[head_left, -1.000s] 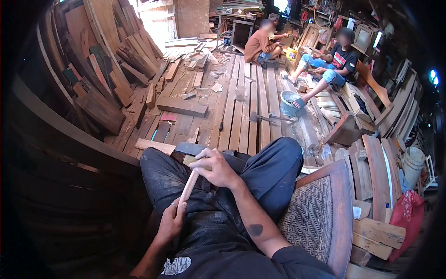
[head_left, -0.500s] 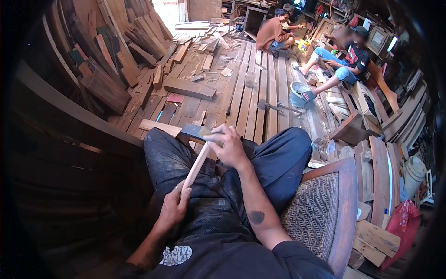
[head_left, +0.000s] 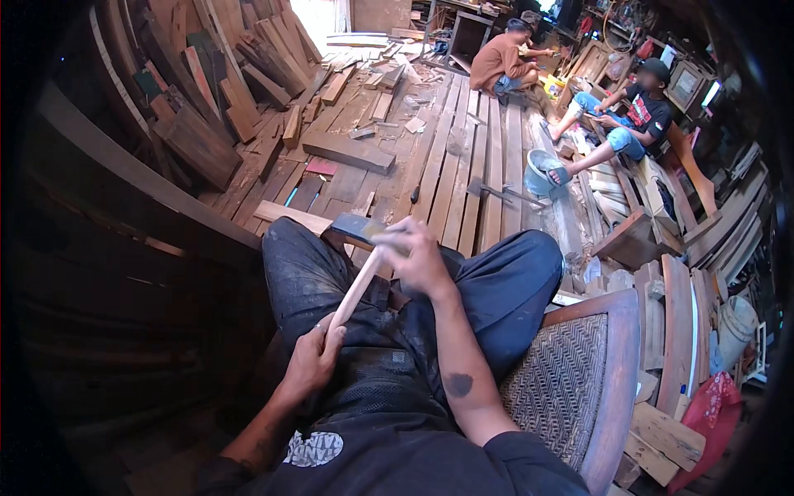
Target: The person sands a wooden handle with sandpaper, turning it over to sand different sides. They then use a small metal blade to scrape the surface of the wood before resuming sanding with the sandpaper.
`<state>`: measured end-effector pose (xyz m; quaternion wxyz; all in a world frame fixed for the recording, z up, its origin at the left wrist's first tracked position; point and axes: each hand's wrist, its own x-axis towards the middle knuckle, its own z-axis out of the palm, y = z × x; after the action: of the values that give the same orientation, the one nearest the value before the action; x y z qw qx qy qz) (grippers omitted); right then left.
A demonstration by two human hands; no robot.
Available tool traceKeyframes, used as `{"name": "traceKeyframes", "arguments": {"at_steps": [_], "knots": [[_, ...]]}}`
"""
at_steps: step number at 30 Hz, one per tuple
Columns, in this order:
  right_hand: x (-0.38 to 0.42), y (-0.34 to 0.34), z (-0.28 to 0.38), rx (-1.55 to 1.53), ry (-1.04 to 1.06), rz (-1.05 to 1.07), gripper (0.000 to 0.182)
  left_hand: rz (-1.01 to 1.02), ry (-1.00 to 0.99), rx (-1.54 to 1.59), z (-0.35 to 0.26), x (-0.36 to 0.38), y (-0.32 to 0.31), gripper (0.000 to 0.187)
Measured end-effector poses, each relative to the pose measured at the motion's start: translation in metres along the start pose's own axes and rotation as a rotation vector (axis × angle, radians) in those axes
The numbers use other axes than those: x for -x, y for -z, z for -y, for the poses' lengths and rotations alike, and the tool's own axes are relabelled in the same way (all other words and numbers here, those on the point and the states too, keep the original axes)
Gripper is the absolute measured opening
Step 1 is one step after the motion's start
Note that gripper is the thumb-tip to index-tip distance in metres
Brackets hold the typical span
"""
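Note:
My left hand (head_left: pixel 315 355) is wrapped round the lower end of a pale wooden stick (head_left: pixel 356 291), which slants up and to the right over my lap. At the stick's upper end, my right hand (head_left: pixel 420 258) has its fingers curled over the wood. Between those fingers is a small yellowish-grey piece (head_left: pixel 376 230) that looks like sandpaper; motion blur hides its outline. Just beyond the stick's tip, between my knees, sits a dark bluish-topped block (head_left: pixel 351 226).
A woven-cane chair part (head_left: pixel 556 364) lies against my right side. Ahead on the slatted floor are a hammer-like tool (head_left: pixel 490 191), a thick plank (head_left: pixel 349 154) and a bucket (head_left: pixel 539 175). Boards (head_left: pixel 198 145) lean at left. Several people sit at the back right.
My right hand has shifted slightly along the stick's upper end and is more blurred. My left hand keeps its hold. The whole view has moved a little.

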<state>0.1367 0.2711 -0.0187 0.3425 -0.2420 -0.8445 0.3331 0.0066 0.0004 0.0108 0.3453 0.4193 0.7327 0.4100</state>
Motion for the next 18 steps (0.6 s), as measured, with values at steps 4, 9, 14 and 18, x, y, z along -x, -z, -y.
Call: {"name": "traceKeyframes", "arguments": {"at_steps": [4, 9, 14, 18], "knots": [[0.005, 0.002, 0.011, -0.024, 0.084, 0.020, 0.025, -0.032, -0.077, 0.025, 0.012, -0.002, -0.006, 0.043], [-0.003, 0.001, 0.002, 0.062, -0.029, -0.028, 0.025, 0.013, -0.002, 0.011, 0.002, 0.000, 0.000, 0.043], [0.013, 0.002, 0.018, -0.041, 0.156, 0.086, 0.024, -0.023, -0.046, 0.029, 0.015, -0.003, -0.006, 0.044], [-0.003, 0.003, 0.009, 0.108, 0.043, -0.037, 0.026, -0.007, -0.031, -0.005, 0.008, 0.000, -0.002, 0.044]]}}
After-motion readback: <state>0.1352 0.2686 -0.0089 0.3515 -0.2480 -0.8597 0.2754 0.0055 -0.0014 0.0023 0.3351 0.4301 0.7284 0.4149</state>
